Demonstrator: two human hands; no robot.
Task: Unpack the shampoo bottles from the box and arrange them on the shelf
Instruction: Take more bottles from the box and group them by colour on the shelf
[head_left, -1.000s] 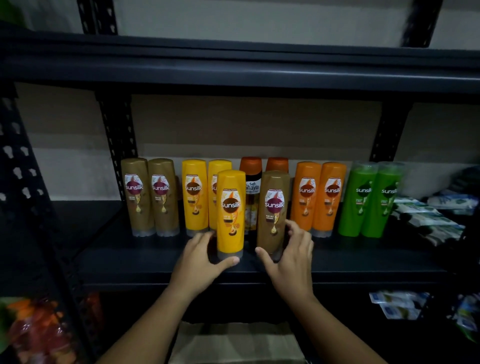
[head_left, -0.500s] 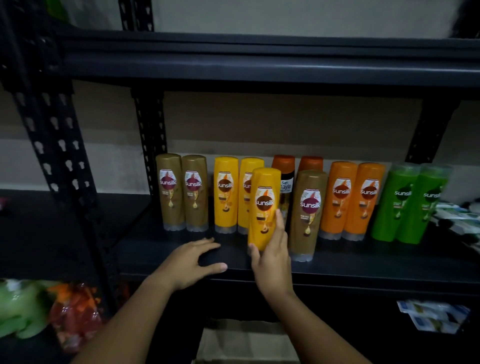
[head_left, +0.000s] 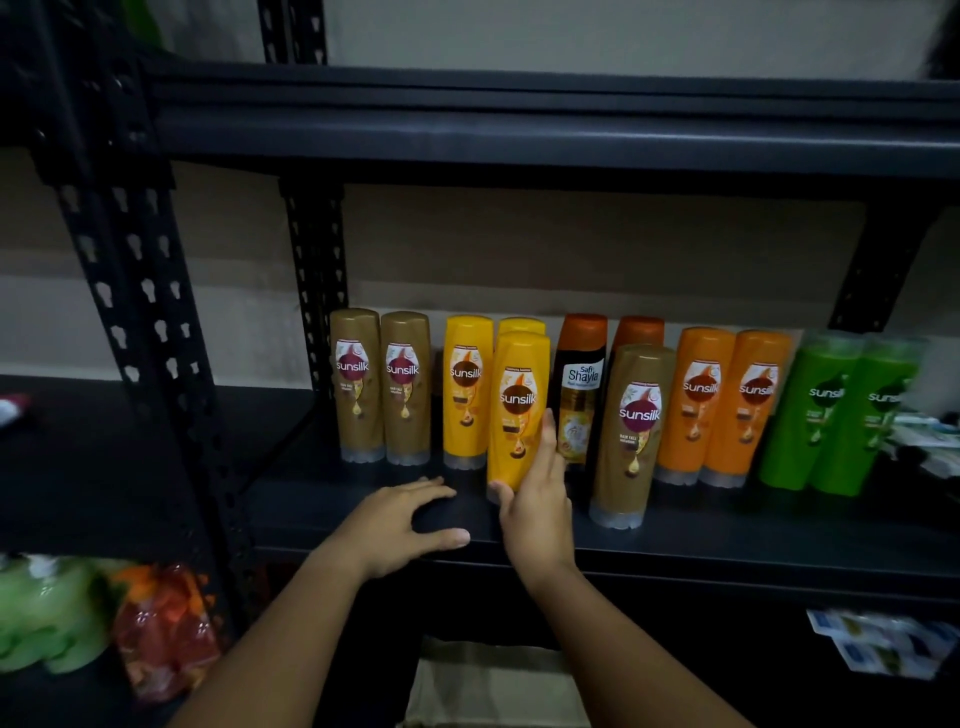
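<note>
My right hand grips the lower part of a yellow Sunsilk bottle, which leans slightly left in front of the back row on the black shelf. My left hand rests on the shelf's front edge, fingers loosely spread, holding nothing. A brown Sunsilk bottle stands alone in front, to the right of my right hand. Behind stand two brown bottles, yellow ones, a Safi Shayla bottle, two orange bottles and two green bottles. The cardboard box sits below, between my arms.
A perforated black upright stands left of the shelf. Bagged green and orange goods lie lower left. Sachet packs lie lower right, and more packets crowd the shelf's right end. An upper shelf board hangs overhead.
My right hand left the brown bottle and took hold of the yellow bottle, shifting it left and back toward the row. My left hand let go of the yellow bottle and settled on the shelf edge.
</note>
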